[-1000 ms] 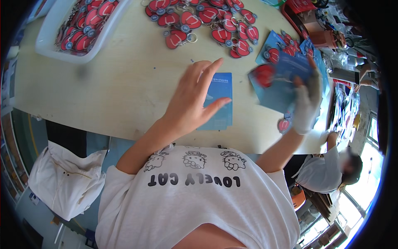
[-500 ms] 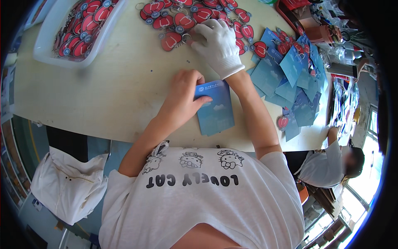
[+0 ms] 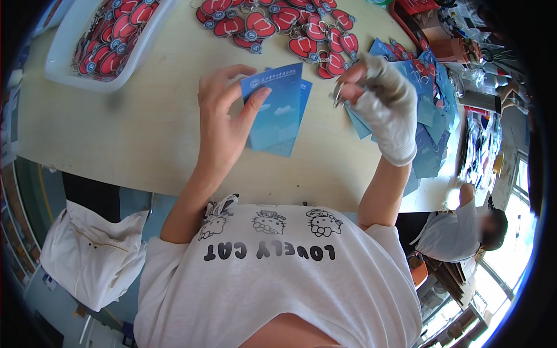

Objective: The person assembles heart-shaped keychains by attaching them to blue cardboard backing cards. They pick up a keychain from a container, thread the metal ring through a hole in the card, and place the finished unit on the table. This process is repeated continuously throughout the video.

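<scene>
My left hand [image 3: 221,110] grips a few blue cards [image 3: 277,119] with a cloud print, thumb on the front face and fingers behind. The cards are fanned slightly and held tilted above the table [image 3: 151,133]. My right hand [image 3: 387,107] wears a white glove with bare thumb and fingertips, and pinches the metal ring [image 3: 337,94] of a keychain. The rest of that keychain is hidden by the hand. Beyond both hands lies a loose pile of red heart-shaped keychains [image 3: 259,24] with small round blue tags.
A white plastic tub [image 3: 57,62] of red keychains stands at the far left. To the right, blue cards [image 3: 426,152] lie heaped, some with keychains on them. A white garment [image 3: 93,255] hangs at lower left. Another person [image 3: 452,235] sits at the right.
My right hand has drawn back from the keychain pile toward the right, now with a keychain ring in its fingertips. My left hand has lifted the cards up and to the left.
</scene>
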The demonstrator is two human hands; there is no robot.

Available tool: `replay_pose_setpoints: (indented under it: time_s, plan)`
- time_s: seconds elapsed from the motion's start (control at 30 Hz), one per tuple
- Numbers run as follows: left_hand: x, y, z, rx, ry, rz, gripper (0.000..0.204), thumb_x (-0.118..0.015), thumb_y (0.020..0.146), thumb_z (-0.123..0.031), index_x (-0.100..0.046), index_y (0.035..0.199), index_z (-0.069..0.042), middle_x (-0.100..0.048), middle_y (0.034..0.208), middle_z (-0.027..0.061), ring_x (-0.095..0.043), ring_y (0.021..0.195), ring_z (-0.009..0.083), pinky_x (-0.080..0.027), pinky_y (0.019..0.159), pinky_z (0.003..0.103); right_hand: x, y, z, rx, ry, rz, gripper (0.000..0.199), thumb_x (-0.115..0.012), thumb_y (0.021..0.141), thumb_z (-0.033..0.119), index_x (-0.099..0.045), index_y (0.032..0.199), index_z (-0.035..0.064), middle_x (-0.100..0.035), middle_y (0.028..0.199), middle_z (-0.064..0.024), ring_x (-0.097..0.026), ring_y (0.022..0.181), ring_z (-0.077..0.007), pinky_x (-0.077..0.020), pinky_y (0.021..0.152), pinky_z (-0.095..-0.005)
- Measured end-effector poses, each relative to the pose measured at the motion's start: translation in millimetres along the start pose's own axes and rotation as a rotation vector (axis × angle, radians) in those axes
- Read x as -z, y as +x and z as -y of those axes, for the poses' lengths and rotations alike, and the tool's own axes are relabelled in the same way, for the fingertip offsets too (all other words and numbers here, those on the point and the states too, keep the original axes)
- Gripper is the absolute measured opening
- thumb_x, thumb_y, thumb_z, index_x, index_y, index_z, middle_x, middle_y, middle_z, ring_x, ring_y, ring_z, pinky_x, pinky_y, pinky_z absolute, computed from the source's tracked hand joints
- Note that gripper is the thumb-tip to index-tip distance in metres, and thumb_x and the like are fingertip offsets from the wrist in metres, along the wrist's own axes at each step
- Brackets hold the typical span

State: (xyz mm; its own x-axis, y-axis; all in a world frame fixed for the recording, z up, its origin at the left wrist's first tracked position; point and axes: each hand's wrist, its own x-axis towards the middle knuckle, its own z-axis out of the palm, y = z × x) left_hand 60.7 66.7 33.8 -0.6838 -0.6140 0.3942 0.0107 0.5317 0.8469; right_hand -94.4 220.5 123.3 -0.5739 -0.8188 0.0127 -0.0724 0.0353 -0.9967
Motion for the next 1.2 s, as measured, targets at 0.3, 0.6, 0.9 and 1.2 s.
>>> replay_pose_setpoints:
  time_s: [0.3, 0.6, 0.9, 1.2]
  plan:
    - [-18.3, -4.5, -40.5, 0.433, -0.850, 0.029, 0.013, -0.070, 0.083, -0.002, -0.063, 0.092, 0.004, -0.062, 0.083, 0.0026, -0.055, 0.077, 0.0060, -0.047, 0.069, 0.022, -40.2, -8.4, -23.3, 0.111, -0.365, -0.242, 0.016, -0.065, 0.070, 0.002, -0.065, 0.086, 0.0010, -0.070, 0.076, -0.0015, -0.057, 0.060, -0.0052, -0.0415, 0.056, -0.0211]
    - [-12.9, -1.8, -43.9, 0.440, -0.966, -0.006, 0.011, -0.068, 0.085, -0.001, -0.064, 0.095, 0.003, -0.065, 0.095, 0.0048, -0.058, 0.085, 0.0084, -0.048, 0.078, 0.024, -46.9, -8.6, -11.5, 0.074, -0.005, -0.328, 0.030, -0.061, 0.073, -0.004, -0.059, 0.102, -0.0017, -0.067, 0.089, -0.0066, -0.061, 0.076, -0.0084, -0.0491, 0.067, -0.0222]
    - [-18.8, -7.5, -47.0, 0.448, -1.006, -0.035, 0.031, -0.059, 0.091, -0.004, -0.048, 0.119, 0.003, -0.057, 0.111, 0.0084, -0.054, 0.101, 0.0109, -0.043, 0.089, 0.026, -52.3, -16.0, -6.5, -0.212, 0.098, -0.166, 0.049, -0.053, 0.081, -0.008, -0.042, 0.128, -0.0101, -0.060, 0.108, -0.0117, -0.064, 0.096, -0.0150, -0.0519, 0.080, -0.0253]
    - [-18.7, -12.5, -44.0, 0.404, -0.926, 0.140, 0.041, -0.056, 0.091, -0.003, -0.038, 0.128, 0.001, -0.052, 0.113, 0.0091, -0.050, 0.108, 0.0134, -0.040, 0.095, 0.029, -46.9, -30.3, -25.0, -0.154, -0.084, -0.111, 0.059, -0.053, 0.079, -0.007, -0.034, 0.135, -0.0094, -0.054, 0.117, -0.0156, -0.059, 0.104, -0.0165, -0.0493, 0.085, -0.0268]
